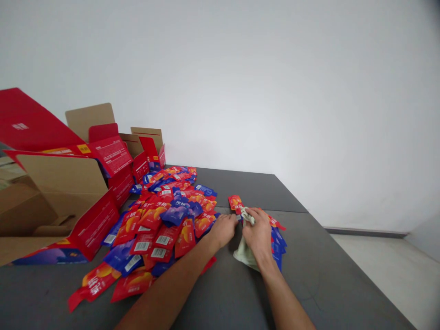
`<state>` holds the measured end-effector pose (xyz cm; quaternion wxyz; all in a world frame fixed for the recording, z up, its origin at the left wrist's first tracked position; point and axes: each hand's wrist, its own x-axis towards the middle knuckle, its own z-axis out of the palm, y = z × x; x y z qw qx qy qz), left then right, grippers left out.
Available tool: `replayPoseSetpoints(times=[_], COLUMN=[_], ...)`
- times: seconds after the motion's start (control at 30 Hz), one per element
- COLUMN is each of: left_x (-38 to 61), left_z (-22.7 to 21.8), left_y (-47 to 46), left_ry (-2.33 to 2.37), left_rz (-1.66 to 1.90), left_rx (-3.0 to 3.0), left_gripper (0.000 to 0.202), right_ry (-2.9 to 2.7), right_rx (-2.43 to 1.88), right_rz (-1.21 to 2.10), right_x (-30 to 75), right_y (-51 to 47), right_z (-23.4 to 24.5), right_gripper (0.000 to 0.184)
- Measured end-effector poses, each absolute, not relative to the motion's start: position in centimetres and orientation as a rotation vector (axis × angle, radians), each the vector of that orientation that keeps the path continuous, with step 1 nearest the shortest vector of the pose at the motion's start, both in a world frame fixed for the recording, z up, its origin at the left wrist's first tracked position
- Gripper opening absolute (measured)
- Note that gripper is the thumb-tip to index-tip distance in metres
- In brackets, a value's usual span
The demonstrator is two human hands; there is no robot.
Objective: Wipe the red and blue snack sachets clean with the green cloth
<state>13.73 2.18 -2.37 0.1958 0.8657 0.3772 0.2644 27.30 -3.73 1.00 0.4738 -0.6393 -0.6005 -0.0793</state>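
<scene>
My right hand (257, 230) is closed on a crumpled, pale green cloth (245, 254), which sticks out above the fingers and hangs down to the tabletop. Just left of it, my left hand (224, 229) rests low over the table with its fingers curled. Whatever may be in those fingers is hidden. Beyond both hands lies a small red packet (235, 202) with orange fruit printed on it. Partly covered by my right hand and wrist, several blue packets (277, 245) and red ones lie on the right.
A large heap of red and blue packets (161, 224) spreads over the dark grey table (240, 183) left of my hands. Open red cardboard boxes (92, 224) with raised flaps stand along the left. A white wall (257, 91) rises behind the table, whose right edge drops to a pale floor.
</scene>
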Motion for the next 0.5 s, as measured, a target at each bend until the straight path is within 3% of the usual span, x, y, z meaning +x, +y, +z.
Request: replayPoseSetpoints(times=[0.27, 0.4, 0.5], left_x=[10.7, 8.7, 8.0], left_z=[-1.0, 0.0, 0.9], left_y=[2.3, -0.2, -1.9], left_ry=[1.091, 0.704, 0.565], left_rz=[1.157, 1.087, 0.989], left_rx=[1.590, 0.775, 0.582], left_gripper=[0.050, 0.035, 0.025], right_ry=[-1.478, -1.649, -1.786], right_rx=[-1.353, -1.195, -1.093], right_rz=[-0.117, -0.036, -0.004], right_x=[26.1, 24.5, 23.3], right_y=[-4.8, -5.8, -6.1], right_z=[2.7, 3.4, 3.2], right_gripper=[0.039, 0.046, 0.054])
